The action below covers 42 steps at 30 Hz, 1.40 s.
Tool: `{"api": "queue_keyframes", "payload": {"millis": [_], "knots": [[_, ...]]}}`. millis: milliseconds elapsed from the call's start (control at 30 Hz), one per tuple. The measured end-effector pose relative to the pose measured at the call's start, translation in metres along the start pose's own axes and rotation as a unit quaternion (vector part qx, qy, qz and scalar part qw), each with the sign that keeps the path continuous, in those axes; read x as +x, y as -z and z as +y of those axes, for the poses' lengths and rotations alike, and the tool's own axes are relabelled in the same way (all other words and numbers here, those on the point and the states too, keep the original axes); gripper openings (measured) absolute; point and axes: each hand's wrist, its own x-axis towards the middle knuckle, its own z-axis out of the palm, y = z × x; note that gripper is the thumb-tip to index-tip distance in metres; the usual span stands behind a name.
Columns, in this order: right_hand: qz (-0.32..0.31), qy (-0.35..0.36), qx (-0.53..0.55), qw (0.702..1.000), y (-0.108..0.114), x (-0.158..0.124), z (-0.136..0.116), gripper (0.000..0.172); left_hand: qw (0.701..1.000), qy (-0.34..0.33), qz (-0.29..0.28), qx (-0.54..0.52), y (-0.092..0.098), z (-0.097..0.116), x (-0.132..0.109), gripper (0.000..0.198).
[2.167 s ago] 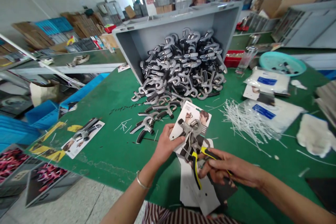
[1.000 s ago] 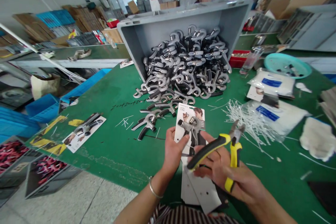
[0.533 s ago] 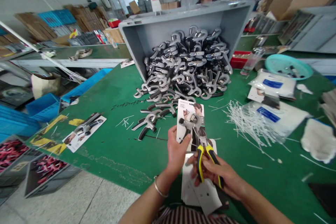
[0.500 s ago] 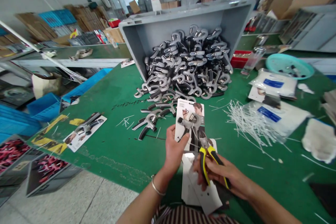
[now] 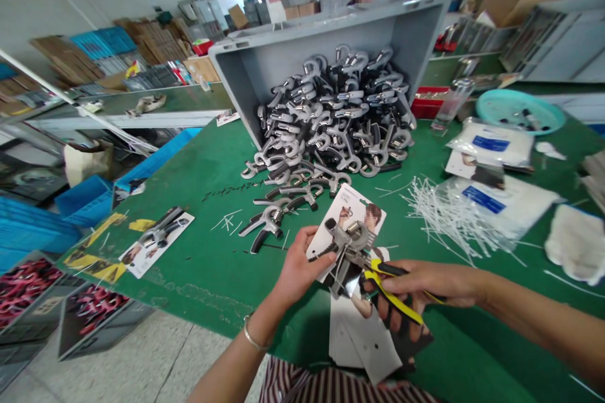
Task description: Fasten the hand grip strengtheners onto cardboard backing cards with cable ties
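– Carded gripper is up off the green table, tilted, with the left hand closed on its left edge, thumb across the front!
– And the right hand is wrapped round yellow-handled cutters, nose touching the gripper's lower part.
– Blank cards are stacked right underneath.
– Beyond, loose grippers spill from a tipped grey crate; white ties lie to the right.
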Motion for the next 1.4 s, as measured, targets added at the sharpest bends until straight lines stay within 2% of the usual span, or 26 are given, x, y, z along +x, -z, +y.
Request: {"api": "queue_keyframes", "payload": {"millis": [133,467,700,1000,1133,1200,1267,1300,1400], "knots": [[-0.001,-0.014,0.019,1.0,0.004,0.002,0.004,0.046,0.999,-0.004,-0.013,0.03,0.002,0.0,0.003,0.05],[-0.008,-0.004,-0.041,0.999,0.017,0.007,0.01,0.046,0.993,-0.004,-0.032,0.117,0.005,0.004,0.006,0.047],[0.012,-0.013,-0.071,0.997,0.02,0.009,0.013,0.051,0.988,-0.003,-0.046,0.148,0.008,0.01,0.008,0.045],[0.016,0.013,-0.083,0.996,0.02,0.008,0.015,0.048,0.984,-0.002,-0.06,0.169,0.006,0.015,0.008,0.044],[0.043,0.023,-0.146,0.988,0.018,0.014,0.016,0.046,0.986,-0.006,-0.06,0.156,0.005,0.016,0.006,0.042],[0.097,0.033,-0.201,0.974,0.016,0.019,0.019,0.048,0.991,-0.004,-0.045,0.126,0.003,0.015,0.006,0.042],[0.174,0.038,-0.283,0.942,0.014,0.024,0.021,0.047,0.996,0.007,-0.018,0.09,-0.001,0.012,0.008,0.044],[0.213,0.052,-0.344,0.913,0.014,0.025,0.021,0.045,0.997,0.022,-0.001,0.074,-0.002,0.009,0.01,0.045],[0.281,0.122,-0.53,0.791,0.012,0.024,0.019,0.028,0.992,0.12,0.031,0.0,-0.005,-0.003,0.018,0.045]]}}
